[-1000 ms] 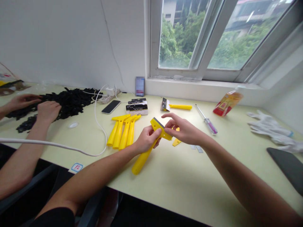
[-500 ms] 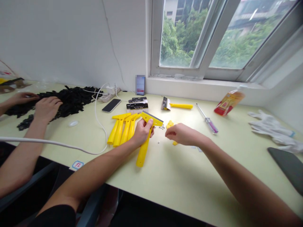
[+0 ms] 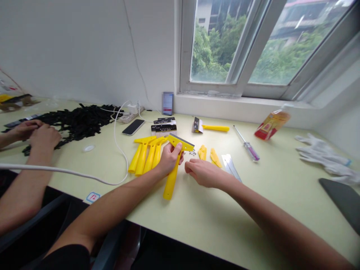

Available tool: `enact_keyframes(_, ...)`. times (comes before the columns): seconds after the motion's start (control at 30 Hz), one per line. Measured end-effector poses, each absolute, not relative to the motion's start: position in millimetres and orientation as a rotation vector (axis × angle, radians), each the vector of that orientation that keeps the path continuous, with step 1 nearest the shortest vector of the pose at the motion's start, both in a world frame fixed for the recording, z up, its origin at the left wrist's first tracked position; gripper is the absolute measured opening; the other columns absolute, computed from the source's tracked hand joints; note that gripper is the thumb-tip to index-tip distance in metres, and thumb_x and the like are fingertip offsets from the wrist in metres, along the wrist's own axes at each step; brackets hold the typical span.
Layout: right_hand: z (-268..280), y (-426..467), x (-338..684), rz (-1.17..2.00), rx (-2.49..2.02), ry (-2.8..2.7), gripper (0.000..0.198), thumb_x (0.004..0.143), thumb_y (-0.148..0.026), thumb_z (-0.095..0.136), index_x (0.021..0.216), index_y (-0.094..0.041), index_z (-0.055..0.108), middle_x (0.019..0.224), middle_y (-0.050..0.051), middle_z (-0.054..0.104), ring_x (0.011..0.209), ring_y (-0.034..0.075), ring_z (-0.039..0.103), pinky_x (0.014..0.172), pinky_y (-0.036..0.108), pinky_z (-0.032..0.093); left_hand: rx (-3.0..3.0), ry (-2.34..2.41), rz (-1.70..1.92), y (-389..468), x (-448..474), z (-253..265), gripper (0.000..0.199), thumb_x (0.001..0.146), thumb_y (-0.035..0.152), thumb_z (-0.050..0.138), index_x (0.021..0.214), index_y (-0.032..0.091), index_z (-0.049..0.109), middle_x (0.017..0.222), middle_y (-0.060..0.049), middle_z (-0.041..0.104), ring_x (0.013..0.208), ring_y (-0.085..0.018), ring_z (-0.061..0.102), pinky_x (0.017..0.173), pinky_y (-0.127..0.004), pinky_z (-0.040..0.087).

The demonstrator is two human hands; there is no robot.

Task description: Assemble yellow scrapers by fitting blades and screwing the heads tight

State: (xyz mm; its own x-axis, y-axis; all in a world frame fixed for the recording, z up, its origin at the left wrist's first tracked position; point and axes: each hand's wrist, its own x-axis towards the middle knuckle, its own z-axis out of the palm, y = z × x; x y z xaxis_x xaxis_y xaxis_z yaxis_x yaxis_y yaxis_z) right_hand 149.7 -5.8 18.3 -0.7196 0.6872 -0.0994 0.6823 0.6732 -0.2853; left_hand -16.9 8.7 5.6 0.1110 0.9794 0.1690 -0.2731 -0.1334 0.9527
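My left hand (image 3: 169, 157) is closed around the neck of a yellow scraper (image 3: 171, 183), its thumb pressed on the head, which has a dark blade along its top edge. Just right of it, my right hand (image 3: 204, 172) is low over the table with fingertips pinched; what they hold, if anything, is hidden. Beyond that hand lie several small metal nuts (image 3: 192, 152). Two small yellow pieces, a cover plate (image 3: 202, 152) and another plate (image 3: 215, 157), are beside them. Thin metal blades (image 3: 231, 167) rest to the right. Several yellow scraper handles (image 3: 146, 155) lie left of the held one.
A packaged scraper (image 3: 215, 128), black cards (image 3: 164, 129), a phone (image 3: 133, 127) and a screwdriver (image 3: 247, 146) lie farther back. At right are a bottle (image 3: 271, 125) and gloves (image 3: 326, 155). A white cable (image 3: 70, 168) crosses the left side, near a co-worker's hands (image 3: 45, 137) and black pieces (image 3: 81, 120).
My right hand has moved left and toward me, uncovering the yellow plates and blades. The single nut seen apart earlier no longer shows. My left hand keeps its hold. The co-worker's hands have come together.
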Motion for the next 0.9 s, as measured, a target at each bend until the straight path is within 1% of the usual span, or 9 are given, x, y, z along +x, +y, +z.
enact_keyframes(0.1,19,-7,150,0.607,-1.15,-2.837,0.013,0.09,-0.015,0.045,0.095,-0.02,0.056,0.093,0.008,0.066,0.079,0.019,0.06,0.067,0.028,0.044,1.173,0.842,1.331,8,-17,6,0.038,0.083,0.049,0.063,0.078,0.019,0.041,0.057,0.006,0.05,0.038,-0.006,0.045,0.037,-0.02,0.033)
enact_keyframes(0.27,36,3,169,0.712,-1.176,-2.77,0.008,0.088,-0.015,0.047,0.091,-0.021,0.052,0.089,0.006,0.064,0.076,0.018,0.057,0.064,0.028,0.042,1.18,0.851,1.319,9,-17,7,0.037,0.083,0.05,0.062,0.078,0.018,0.042,0.058,0.006,0.05,0.037,-0.006,0.045,0.037,-0.02,0.032)
enact_keyframes(0.37,58,8,187,0.629,-1.256,-2.575,0.002,0.089,-0.021,0.048,0.088,-0.023,0.048,0.084,0.003,0.062,0.073,0.016,0.055,0.063,0.028,0.041,1.226,0.85,1.283,6,-15,6,0.037,0.084,0.05,0.06,0.078,0.018,0.043,0.057,0.006,0.049,0.037,-0.006,0.044,0.036,-0.02,0.032)
enact_keyframes(0.5,80,1,188,0.546,-1.198,-2.367,0.007,0.088,-0.025,0.052,0.087,-0.023,0.046,0.083,0.001,0.061,0.072,0.015,0.054,0.064,0.027,0.042,1.346,0.867,1.122,-6,-10,7,0.036,0.087,0.051,0.056,0.08,0.018,0.045,0.053,0.006,0.048,0.038,-0.007,0.044,0.036,-0.02,0.033)
enact_keyframes(0.63,78,-12,167,0.534,-1.126,-2.287,0.005,0.088,-0.023,0.052,0.088,-0.023,0.047,0.08,0.0,0.06,0.069,0.013,0.054,0.063,0.026,0.04,1.414,0.866,0.962,-19,-4,7,0.037,0.088,0.053,0.055,0.087,0.017,0.046,0.053,0.007,0.047,0.039,-0.007,0.043,0.037,-0.019,0.031)
enact_keyframes(0.8,69,-13,154,0.456,-1.122,-2.277,0.007,0.085,-0.019,0.055,0.086,-0.023,0.049,0.08,0.0,0.061,0.071,0.014,0.054,0.065,0.027,0.039,1.507,0.88,0.891,-22,-3,6,0.042,0.089,0.058,0.048,0.082,0.017,0.047,0.051,0.005,0.046,0.041,-0.007,0.042,0.039,-0.02,0.03)
enact_keyframes(0.9,69,-11,155,0.404,-1.129,-2.237,0.01,0.082,-0.019,0.059,0.085,-0.022,0.051,0.079,-0.001,0.06,0.072,0.014,0.054,0.067,0.028,0.04,1.539,0.897,0.892,-21,-3,5,0.042,0.09,0.057,0.049,0.082,0.016,0.047,0.052,0.005,0.048,0.042,-0.007,0.043,0.041,-0.02,0.032)
